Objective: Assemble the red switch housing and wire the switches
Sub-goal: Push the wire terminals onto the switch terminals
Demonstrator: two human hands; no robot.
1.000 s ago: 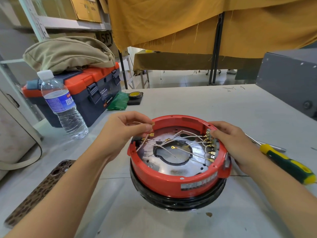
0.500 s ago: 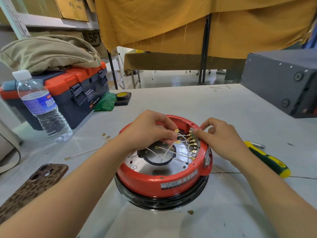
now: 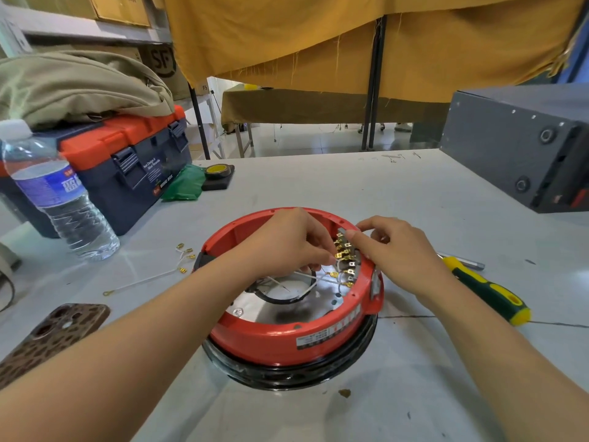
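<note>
Head view, centre of frame: round red plastic switch housing (image 3: 287, 339) on black ring base. Left hand (image 3: 287, 240) pinching brass spade terminal (image 3: 338, 255) of thin white wire; right hand (image 3: 395, 250) curled, bracing grey switch block (image 3: 350, 260). Risks: wrong tab, bent terminal, snagging neighbouring wires.
</note>
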